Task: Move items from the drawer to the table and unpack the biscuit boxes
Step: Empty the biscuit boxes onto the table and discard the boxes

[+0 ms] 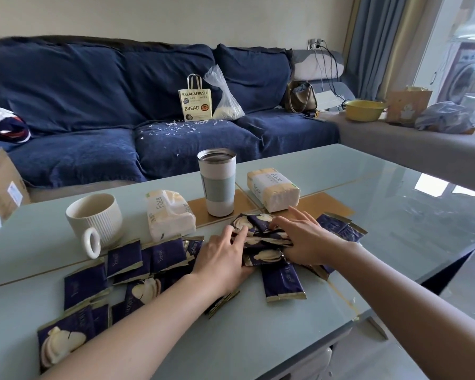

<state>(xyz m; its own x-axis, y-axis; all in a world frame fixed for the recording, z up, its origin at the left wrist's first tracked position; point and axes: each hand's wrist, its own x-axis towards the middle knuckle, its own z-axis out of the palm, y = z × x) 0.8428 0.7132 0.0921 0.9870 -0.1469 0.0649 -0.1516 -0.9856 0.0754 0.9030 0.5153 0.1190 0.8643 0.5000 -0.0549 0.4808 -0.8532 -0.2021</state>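
Packets: dark blue biscuit packets, a small heap at the table's middle, more spread flat toward the near left edge
Left hand: palm down, fingers spread, pressed on the heap's left side
Right hand: fingers splayed over the heap's right side, index raised; whether it grips any packet, cannot tell
Table: pale glass top
Mug: white, ribbed, left of the heap
Tumbler: upright, just beyond the heap
Tissue packs: two, either side of the tumbler
Sofa: navy, far side
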